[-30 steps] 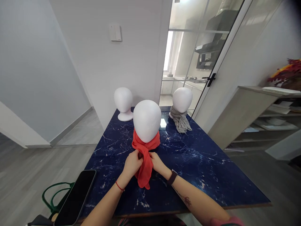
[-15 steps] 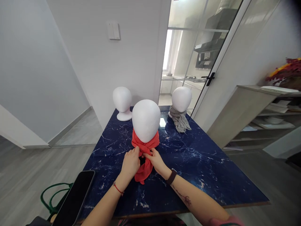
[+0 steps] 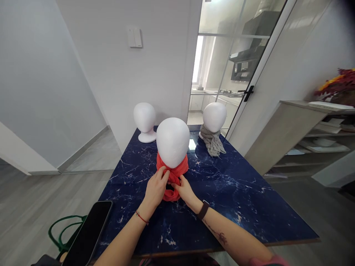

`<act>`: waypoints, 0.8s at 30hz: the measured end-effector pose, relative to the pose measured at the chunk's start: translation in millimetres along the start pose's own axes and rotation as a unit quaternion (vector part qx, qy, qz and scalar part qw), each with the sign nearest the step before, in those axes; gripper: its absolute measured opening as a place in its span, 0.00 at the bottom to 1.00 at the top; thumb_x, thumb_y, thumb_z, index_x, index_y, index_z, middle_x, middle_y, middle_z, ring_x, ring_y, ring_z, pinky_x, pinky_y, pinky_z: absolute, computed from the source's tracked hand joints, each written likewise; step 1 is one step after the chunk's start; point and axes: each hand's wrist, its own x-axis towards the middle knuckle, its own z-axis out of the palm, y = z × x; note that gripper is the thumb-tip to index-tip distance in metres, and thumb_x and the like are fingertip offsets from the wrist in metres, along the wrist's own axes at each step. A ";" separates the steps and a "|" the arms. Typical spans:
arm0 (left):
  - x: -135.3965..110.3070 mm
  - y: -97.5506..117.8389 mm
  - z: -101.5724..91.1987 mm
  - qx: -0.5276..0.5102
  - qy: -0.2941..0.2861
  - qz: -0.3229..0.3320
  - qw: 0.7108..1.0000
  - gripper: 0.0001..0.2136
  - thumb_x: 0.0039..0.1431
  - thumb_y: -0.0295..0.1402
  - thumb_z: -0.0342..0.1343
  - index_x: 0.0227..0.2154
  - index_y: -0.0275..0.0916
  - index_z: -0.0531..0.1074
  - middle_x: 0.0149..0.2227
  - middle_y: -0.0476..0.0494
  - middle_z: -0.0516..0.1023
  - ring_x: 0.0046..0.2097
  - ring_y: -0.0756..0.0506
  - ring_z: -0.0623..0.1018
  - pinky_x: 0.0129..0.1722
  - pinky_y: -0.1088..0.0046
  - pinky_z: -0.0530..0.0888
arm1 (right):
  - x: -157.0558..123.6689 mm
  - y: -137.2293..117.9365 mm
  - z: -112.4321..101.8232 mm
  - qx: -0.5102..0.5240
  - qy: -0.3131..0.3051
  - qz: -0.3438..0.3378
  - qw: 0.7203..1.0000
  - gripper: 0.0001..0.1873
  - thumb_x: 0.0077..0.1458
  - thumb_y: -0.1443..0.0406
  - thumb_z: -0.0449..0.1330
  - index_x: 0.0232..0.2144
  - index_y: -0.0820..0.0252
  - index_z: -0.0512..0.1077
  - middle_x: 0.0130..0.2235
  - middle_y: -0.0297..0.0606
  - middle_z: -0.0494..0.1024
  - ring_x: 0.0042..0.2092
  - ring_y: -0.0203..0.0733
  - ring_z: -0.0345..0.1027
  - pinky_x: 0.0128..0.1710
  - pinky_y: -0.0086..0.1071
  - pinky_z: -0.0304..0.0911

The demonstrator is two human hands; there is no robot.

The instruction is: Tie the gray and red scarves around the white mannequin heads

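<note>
Left grip (image 3: 155, 187): pinching red scarf (image 3: 179, 170), upper folds | right grip (image 3: 187, 191): pinching it lower | scarf between both

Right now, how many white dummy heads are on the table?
3: the bare head at the back left, the back right head with the gray scarf, and the front head with the red scarf. None seems hidden.

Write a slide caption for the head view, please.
Left hand and right hand handle a red scarf wrapped beneath a white mannequin head on a blue table.
</note>
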 end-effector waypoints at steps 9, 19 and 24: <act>-1.3 -9.5 4.4 -0.136 -0.005 0.075 0.988 0.18 0.58 0.20 0.42 0.50 0.38 0.64 0.50 0.39 0.71 0.53 0.44 0.70 0.53 0.61 0.70 | -3.3 -0.8 -0.3 -0.083 0.017 -0.052 0.995 0.19 0.42 0.68 0.60 0.41 0.58 0.67 0.44 0.37 0.74 0.46 0.43 0.67 0.52 0.40 0.59; 3.4 -3.2 6.5 -0.201 -0.087 -0.008 0.976 0.19 0.52 0.18 0.44 0.46 0.39 0.64 0.48 0.40 0.69 0.51 0.42 0.68 0.53 0.58 0.66 | -6.9 -6.6 2.3 -0.178 0.039 -0.134 0.974 0.10 0.46 0.68 0.59 0.35 0.56 0.72 0.40 0.35 0.71 0.44 0.42 0.64 0.51 0.36 0.58; 12.5 1.6 3.4 -0.211 -0.067 -0.077 0.972 0.14 0.47 0.17 0.44 0.36 0.39 0.65 0.37 0.45 0.70 0.41 0.44 0.69 0.45 0.63 0.67 | -12.0 -17.2 8.5 -0.077 0.048 -0.094 0.991 0.08 0.46 0.63 0.61 0.32 0.56 0.67 0.34 0.32 0.70 0.36 0.39 0.64 0.41 0.33 0.63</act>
